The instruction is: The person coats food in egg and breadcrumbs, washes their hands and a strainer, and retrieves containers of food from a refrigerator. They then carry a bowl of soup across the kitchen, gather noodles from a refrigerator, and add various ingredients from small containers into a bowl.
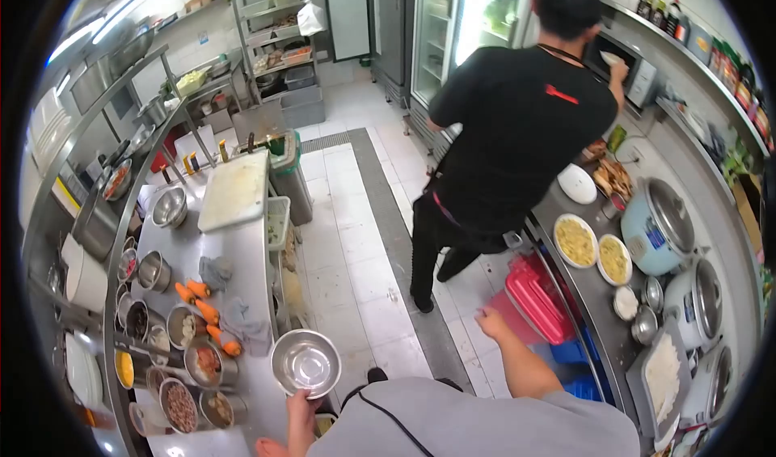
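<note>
My left hand is closed on the near rim of a shiny metal bowl. The bowl is held just off the front edge of the left counter, and its inside shows no food. My right hand hangs out in the aisle with its fingers loosely apart and nothing visible in it. Close to it is a red plastic container under the right counter. Several carrots lie on the left counter by a grey cloth, near metal pots of ingredients such as a pot of chopped brown pieces.
A co-worker in a black shirt stands ahead in the aisle, facing away, a small white item in one hand. A white cutting board lies on the left counter. Rice cookers and plates of yellow food line the right counter.
</note>
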Available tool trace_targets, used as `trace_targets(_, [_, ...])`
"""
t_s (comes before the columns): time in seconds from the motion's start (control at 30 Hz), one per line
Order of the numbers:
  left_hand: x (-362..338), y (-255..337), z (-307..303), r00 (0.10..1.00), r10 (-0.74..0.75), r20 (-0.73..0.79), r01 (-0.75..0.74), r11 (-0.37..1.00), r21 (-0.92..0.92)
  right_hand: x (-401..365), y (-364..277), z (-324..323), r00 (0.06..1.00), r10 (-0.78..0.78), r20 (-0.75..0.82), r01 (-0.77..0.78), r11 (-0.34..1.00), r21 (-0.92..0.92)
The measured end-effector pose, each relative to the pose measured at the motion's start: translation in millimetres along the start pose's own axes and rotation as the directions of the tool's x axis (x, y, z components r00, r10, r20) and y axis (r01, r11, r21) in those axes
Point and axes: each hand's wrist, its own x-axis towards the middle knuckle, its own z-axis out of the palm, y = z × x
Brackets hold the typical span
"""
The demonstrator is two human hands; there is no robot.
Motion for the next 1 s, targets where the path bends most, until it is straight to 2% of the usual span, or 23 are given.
trace_targets(0.03, [25,22,23,0.999,0.029,0.015,-0.030,0.997,0.066,11,18,12,0.998,-0.070,0.012,0.071,0.986,-0.154])
trace_targets(0.1, [66,67,71,0.999,0.044,0.029,-0.048,0.989,0.140,16,56,39,0.996,0.036,0.082,-0.021,0.984,-0.177])
trace_targets(0.17, [109,111,123,0.994,0.011,0.110,-0.045,0.951,0.306,7,81,48,0.934,0.224,0.278,-0.170,0.964,-0.205])
trace_targets(0.23, [164,141,163,0.988,0.019,0.155,-0.072,0.936,0.344,0,105,64,0.848,0.431,0.309,-0.422,0.901,-0.101])
trace_targets(0.3, [211,167,202,0.980,0.030,0.195,-0.103,0.920,0.379,12,54,53,0.660,0.638,0.397,-0.692,0.722,-0.012])
trace_targets(0.33, [229,179,222,0.982,0.036,0.185,-0.104,0.922,0.373,27,67,70,0.653,0.641,0.403,-0.697,0.717,-0.012])
trace_targets(0.4, [263,203,261,0.982,0.053,0.179,-0.117,0.921,0.371,76,85,108,0.824,0.456,0.336,-0.445,0.888,-0.115])
trace_targets(0.43, [276,212,272,0.989,0.051,0.136,-0.097,0.927,0.362,119,80,121,0.874,0.157,0.459,0.000,0.946,-0.324])
trace_targets(0.47, [288,221,281,0.995,0.049,0.092,-0.079,0.932,0.353,160,64,132,0.775,-0.108,0.623,0.454,0.781,-0.429])
trace_targets(0.5, [303,231,289,0.998,0.049,0.050,-0.063,0.937,0.342,201,18,138,0.882,0.014,0.471,0.145,0.944,-0.298])
trace_targets(0.53, [317,239,296,0.998,0.061,0.020,-0.065,0.950,0.306,240,-39,143,0.920,0.191,0.341,-0.169,0.981,-0.095])
trace_targets(0.57, [329,249,305,0.998,0.061,0.026,-0.066,0.947,0.316,294,-67,157,0.939,0.004,0.344,0.018,0.998,-0.059])
trace_targets(0.63, [342,270,320,0.991,0.131,-0.003,-0.127,0.972,0.199,383,-179,141,0.953,-0.206,0.224,0.194,0.978,0.075])
trace_targets(0.67, [349,280,327,0.992,0.125,0.005,-0.123,0.972,0.201,433,-228,131,0.953,-0.191,0.233,0.153,0.974,0.169])
trace_targets(0.7, [359,293,333,0.988,0.145,-0.044,-0.138,0.980,0.147,478,-278,115,0.953,-0.197,0.231,0.160,0.973,0.169])
trace_targets(0.73, [375,303,339,0.982,0.164,-0.093,-0.156,0.983,0.093,527,-313,107,0.960,-0.237,0.152,0.215,0.965,0.148])
trace_targets(0.77, [399,310,341,0.983,0.164,-0.079,-0.156,0.983,0.099,572,-347,95,0.956,-0.290,0.039,0.280,0.945,0.167])
trace_targets(0.8, [422,319,341,0.987,0.155,-0.047,-0.151,0.985,0.083,638,-348,111,0.918,-0.366,-0.155,0.394,0.890,0.231])
trace_targets(0.83, [445,331,342,0.990,0.143,-0.015,-0.141,0.987,0.071,630,-439,34,0.987,-0.149,-0.065,0.161,0.945,0.283])
trace_targets(0.87, [470,348,355,0.990,0.138,0.007,-0.138,0.987,0.083,670,-454,24,0.941,-0.190,-0.278,0.258,0.938,0.233])
trace_targets(0.93, [513,376,384,0.992,0.108,0.066,-0.112,0.991,0.073,740,-480,-13,0.852,-0.095,-0.514,0.310,0.883,0.351])
trace_targets(0.97, [531,389,401,0.991,0.095,0.093,-0.101,0.993,0.064,778,-483,-33,0.779,-0.043,-0.626,0.382,0.824,0.419])
trace_targets(1.0, [540,414,431,0.992,0.068,0.106,-0.081,0.989,0.121,804,-495,-63,0.681,0.001,-0.732,0.438,0.801,0.408])
